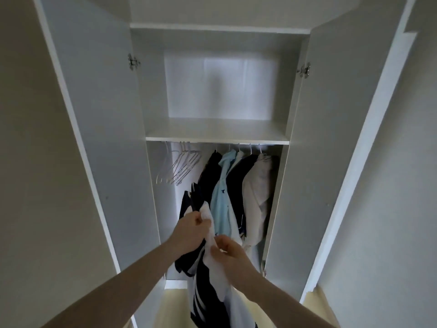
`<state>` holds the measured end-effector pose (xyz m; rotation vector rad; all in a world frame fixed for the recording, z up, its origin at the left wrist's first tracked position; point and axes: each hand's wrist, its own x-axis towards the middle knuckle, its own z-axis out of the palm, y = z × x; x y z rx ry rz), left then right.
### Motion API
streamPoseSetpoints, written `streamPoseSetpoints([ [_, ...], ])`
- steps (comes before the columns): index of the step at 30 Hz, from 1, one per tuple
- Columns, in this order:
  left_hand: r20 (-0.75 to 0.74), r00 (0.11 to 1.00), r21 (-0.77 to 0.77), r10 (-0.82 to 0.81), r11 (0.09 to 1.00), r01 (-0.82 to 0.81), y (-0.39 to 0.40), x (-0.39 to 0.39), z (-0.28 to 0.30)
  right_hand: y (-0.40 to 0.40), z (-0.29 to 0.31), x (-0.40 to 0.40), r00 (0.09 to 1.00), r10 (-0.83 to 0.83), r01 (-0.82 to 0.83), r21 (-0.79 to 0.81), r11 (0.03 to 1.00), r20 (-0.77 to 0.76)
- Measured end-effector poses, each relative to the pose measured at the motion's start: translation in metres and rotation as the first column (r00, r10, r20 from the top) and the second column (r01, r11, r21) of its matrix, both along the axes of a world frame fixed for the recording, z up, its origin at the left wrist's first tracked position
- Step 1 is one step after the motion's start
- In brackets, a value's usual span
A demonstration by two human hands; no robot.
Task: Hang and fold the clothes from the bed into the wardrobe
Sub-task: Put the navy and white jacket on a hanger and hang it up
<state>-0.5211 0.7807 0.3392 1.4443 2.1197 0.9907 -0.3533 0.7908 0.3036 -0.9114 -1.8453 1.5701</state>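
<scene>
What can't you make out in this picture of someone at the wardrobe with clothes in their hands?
Head view only:
- The rail: hidden behind the shelf; only hook tops show.
- The navy and white garment: its lower part is cut off by the bottom edge, so its type is unclear.
- Whether it is on a hanger: the left hand and right hand gripping it cover that spot.
- The bed: out of frame.
- The dark hanging clothes: too dim to count.
</scene>
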Motion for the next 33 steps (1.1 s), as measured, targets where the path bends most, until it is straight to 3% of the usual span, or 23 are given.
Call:
streamPoseSetpoints([
  [5,0.050,0.982,0.098,0.180,0.978,-0.184,0.041,-0.021,-0.014,0.045,0.003,-0.034,0.983,0.182,-0.183,0.008,0.983,0.030],
  [8,0.081,0.967,0.128,0.240,0.960,-0.248,0.064,-0.043,-0.015,0.075,0.002,-0.051,0.975,0.213,-0.212,-0.017,0.977,0.058],
  [14,0.070,0.971,0.111,0.227,0.966,-0.234,0.114,-0.111,-0.026,0.156,-0.012,-0.066,0.994,0.016,-0.012,-0.030,0.999,0.108],
  [19,0.014,0.988,0.098,0.156,0.983,-0.156,0.153,-0.169,-0.039,0.229,-0.038,-0.092,0.954,-0.143,0.111,0.132,0.985,0.264],
  [26,-0.078,0.994,0.108,0.079,0.992,-0.071,0.195,-0.229,-0.048,0.314,-0.064,-0.150,0.855,-0.215,0.072,0.302,0.951,0.472],
  [33,-0.049,0.992,0.053,0.115,0.992,-0.112,0.223,-0.269,-0.059,0.394,-0.073,-0.207,0.814,-0.204,-0.015,0.371,0.928,0.544],
])
